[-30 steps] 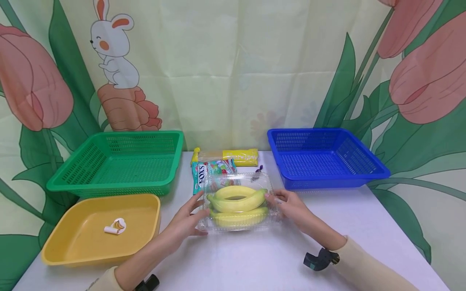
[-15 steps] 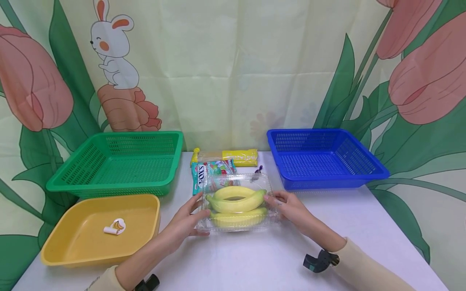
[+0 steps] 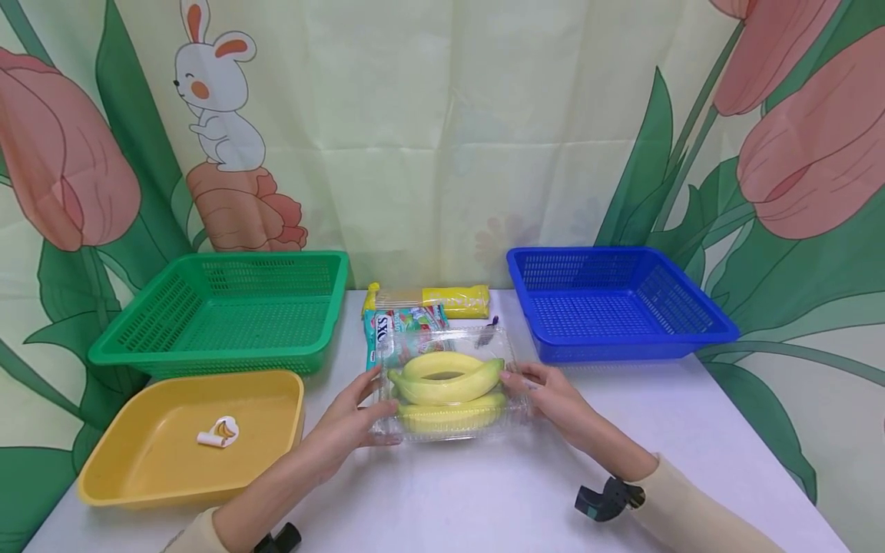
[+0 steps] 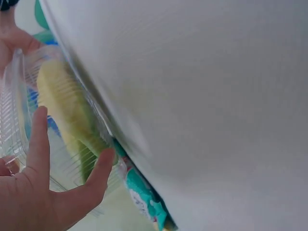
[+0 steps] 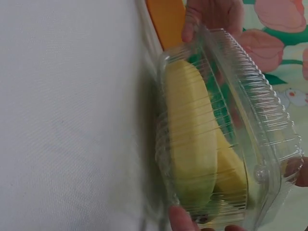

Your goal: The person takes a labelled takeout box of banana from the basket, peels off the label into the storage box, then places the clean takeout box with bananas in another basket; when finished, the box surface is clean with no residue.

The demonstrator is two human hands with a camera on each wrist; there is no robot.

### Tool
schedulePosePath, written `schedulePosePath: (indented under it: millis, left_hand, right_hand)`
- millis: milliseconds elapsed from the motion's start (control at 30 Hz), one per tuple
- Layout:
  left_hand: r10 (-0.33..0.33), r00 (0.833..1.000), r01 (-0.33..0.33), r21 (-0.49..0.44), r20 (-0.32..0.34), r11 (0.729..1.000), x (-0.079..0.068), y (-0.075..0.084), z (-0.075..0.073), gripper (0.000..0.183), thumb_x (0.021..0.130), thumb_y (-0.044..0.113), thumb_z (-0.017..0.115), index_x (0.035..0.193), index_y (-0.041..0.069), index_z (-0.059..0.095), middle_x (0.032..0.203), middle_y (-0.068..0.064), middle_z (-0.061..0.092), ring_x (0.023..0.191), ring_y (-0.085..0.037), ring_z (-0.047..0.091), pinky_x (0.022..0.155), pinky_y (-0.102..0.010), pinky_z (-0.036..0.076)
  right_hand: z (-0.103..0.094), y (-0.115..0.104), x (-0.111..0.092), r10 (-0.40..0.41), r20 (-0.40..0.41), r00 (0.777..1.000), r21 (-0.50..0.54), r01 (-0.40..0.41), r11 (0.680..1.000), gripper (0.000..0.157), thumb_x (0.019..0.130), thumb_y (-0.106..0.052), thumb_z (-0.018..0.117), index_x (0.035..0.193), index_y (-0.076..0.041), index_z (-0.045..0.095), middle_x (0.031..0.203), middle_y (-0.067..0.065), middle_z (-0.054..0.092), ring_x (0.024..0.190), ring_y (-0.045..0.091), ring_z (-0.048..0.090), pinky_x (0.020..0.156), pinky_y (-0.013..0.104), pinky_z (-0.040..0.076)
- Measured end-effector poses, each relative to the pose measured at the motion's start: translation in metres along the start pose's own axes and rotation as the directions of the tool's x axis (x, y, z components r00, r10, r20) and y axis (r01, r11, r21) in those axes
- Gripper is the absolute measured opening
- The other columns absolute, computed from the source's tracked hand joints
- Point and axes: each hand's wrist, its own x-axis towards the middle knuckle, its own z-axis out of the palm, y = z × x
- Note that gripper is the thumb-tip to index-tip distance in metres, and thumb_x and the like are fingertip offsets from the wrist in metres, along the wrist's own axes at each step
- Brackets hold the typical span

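A clear plastic clamshell box (image 3: 449, 426), with several yellow bananas (image 3: 452, 388) inside, is at the middle of the white table. My left hand (image 3: 349, 415) grips its left side, thumb over the lid and fingers spread along the side. On the opposite side, my right hand (image 3: 553, 392) holds the box with the thumb near the top. In the right wrist view the lid (image 5: 269, 115) looks closed, and fingertips (image 5: 182, 219) touch the lower edge. Whether the box rests fully on the table is hard to tell.
Behind the box lie a teal candy bag (image 3: 376, 330), a yellow packet (image 3: 456, 302) and a small dark wrapped item (image 3: 492, 322). A green basket (image 3: 207, 365) and yellow tray (image 3: 138, 491), holding a white sticker-like piece (image 3: 220, 432), stand left. A blue basket (image 3: 636, 349) stands right.
The clamshell box and both hands have shifted very slightly to the left. The grip of both hands looks the same.
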Motion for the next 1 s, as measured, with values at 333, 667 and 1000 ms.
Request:
schedulePosePath:
  millis: [333,667,1000]
  left_hand:
    - [0.027,0.999,-0.022,0.153,-0.031,0.988,-0.015,0.031,-0.013,0.078,0.105,0.022,0.061,0.17,0.013,0.019,0.177,-0.02,0.021,0.153,-0.049,0.04,0.095,-0.041,0.065]
    - [0.074,0.997,-0.065,0.227,-0.035,0.972,-0.025,0.067,-0.036,0.078,0.108,0.024,0.059,0.172,0.014,0.014,0.177,-0.019,0.021,0.154,-0.046,0.039,0.097,-0.042,0.064]
    - [0.104,0.994,-0.106,0.213,0.024,0.971,-0.023,0.074,-0.062,0.082,0.109,0.027,0.058,0.171,0.008,0.007,0.178,-0.022,0.012,0.153,-0.044,0.043,0.095,-0.042,0.065]
  right_hand:
    - [-0.001,-0.02,-0.012,-0.11,0.045,0.993,0.134,0.103,0.986,0.071,0.107,-0.038,0.059,0.163,-0.001,0.036,0.168,0.02,0.041,0.148,0.038,0.052,0.12,0.054,0.048]
    - [0.009,-0.05,-0.019,-0.175,0.018,0.984,0.142,0.171,0.975,0.082,0.104,-0.034,0.065,0.171,-0.016,0.021,0.174,0.017,0.032,0.158,0.037,0.04,0.124,0.062,0.04]
    - [0.027,-0.072,-0.005,-0.239,0.007,0.971,0.149,0.236,0.96,0.075,0.105,-0.025,0.066,0.169,-0.018,0.028,0.172,0.018,0.036,0.158,0.037,0.039,0.119,0.058,0.047]
